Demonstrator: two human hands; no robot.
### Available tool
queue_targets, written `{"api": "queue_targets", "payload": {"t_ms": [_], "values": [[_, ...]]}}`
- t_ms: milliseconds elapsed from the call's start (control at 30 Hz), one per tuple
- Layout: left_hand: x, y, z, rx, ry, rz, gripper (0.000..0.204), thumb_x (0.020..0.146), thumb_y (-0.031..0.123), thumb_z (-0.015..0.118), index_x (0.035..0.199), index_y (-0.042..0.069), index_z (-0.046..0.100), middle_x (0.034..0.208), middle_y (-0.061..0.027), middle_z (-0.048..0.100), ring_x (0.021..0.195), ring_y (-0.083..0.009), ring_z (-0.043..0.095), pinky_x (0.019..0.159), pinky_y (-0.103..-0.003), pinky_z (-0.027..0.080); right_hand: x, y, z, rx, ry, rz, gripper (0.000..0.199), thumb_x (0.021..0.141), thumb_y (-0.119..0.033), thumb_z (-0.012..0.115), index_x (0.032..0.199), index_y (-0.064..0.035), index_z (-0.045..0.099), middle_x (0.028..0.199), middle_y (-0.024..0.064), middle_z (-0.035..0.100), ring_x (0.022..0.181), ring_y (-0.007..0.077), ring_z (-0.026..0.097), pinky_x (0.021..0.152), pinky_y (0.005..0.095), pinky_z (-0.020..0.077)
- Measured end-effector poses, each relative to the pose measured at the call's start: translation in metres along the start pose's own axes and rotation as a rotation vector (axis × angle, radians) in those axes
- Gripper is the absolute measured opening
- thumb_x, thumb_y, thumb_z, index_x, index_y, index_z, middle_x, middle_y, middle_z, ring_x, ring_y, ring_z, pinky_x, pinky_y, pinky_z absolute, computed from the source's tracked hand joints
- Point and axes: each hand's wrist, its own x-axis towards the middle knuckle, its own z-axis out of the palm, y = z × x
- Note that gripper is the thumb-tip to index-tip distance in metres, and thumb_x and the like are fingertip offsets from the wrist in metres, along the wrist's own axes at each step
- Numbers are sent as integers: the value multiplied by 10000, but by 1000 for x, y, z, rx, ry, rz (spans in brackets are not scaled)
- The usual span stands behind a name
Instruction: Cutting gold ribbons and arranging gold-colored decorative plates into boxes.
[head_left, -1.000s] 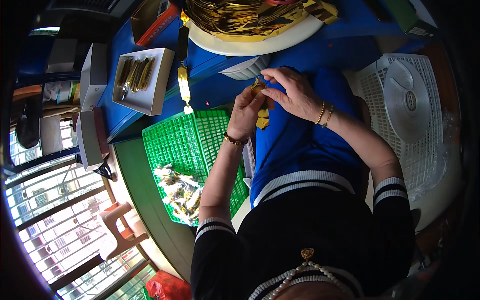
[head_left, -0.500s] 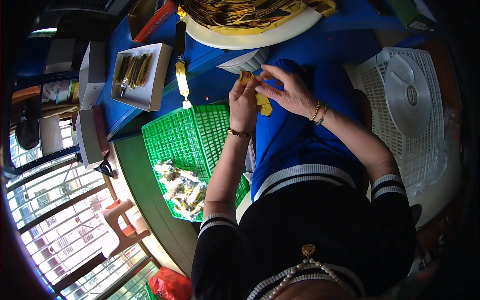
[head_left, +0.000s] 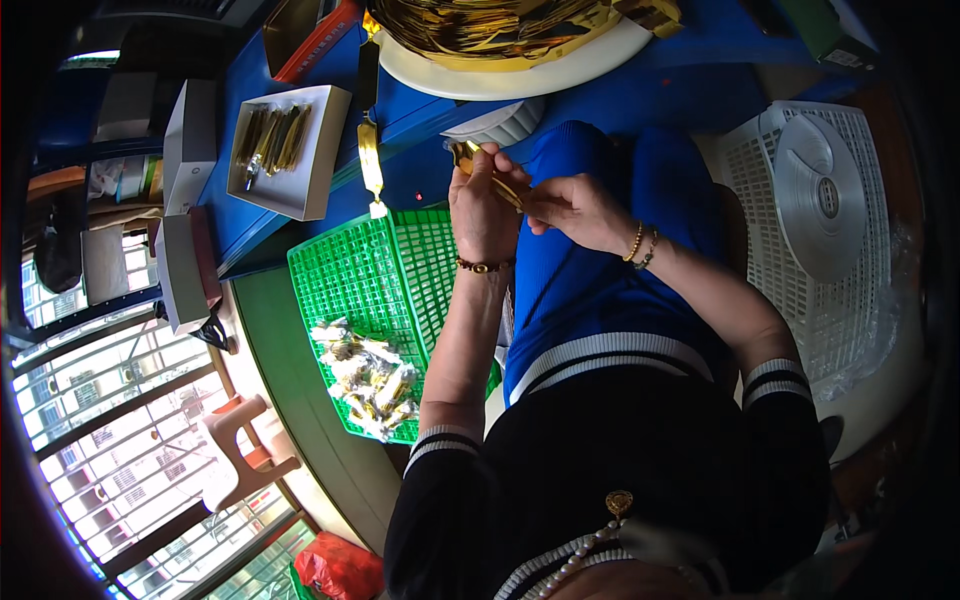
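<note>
My left hand [head_left: 482,208] and my right hand [head_left: 572,208] meet above my blue lap, both pinching a narrow gold foil strip [head_left: 492,176] that runs between them. The strip's upper end sticks out past my left fingers, close to a small white ridged tray [head_left: 497,125] at the blue table's [head_left: 420,170] edge. A green plastic basket [head_left: 385,275] sits just left of my left forearm, with a heap of wrapped gold and white pieces [head_left: 368,375] in its near end.
A large white plate [head_left: 520,65] piled with gold foil stands at the table's far side. A white box [head_left: 292,150] holds several gold sticks. A white fan [head_left: 815,215] lies at my right. A window grille and small stool [head_left: 245,450] are at the left.
Both hands rose toward the table edge. The small yellow-gold pieces seen between them earlier now appear as a thin strip stretched between the fingers.
</note>
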Motion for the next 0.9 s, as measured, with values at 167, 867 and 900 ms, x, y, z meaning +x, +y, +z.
{"api": "queue_targets", "payload": {"t_ms": [167,867,900], "values": [[-2,-15,6,140,53,127,164,938,168,440,933,62,565,777,-31,604,633,-98,557,513,-228,427,12,-7,3,-37,184,-258,195,874,-155,581,913,37,578,757,25,583,691,65,534,606,204,443],[14,-8,-1,7,193,149,173,946,197,406,967,44,485,754,-43,540,646,-150,547,583,-271,479,13,-14,17,-1133,417,-694,248,720,-137,673,855,-62,480,783,92,565,783,260,560,845,422,377],[14,-8,-1,-12,204,142,173,945,198,406,979,45,480,761,-40,538,648,-151,549,588,-266,476,15,-12,18,-1127,403,-717,248,720,-137,673,855,-62,480,783,92,565,783,260,560,845,422,377]]}}
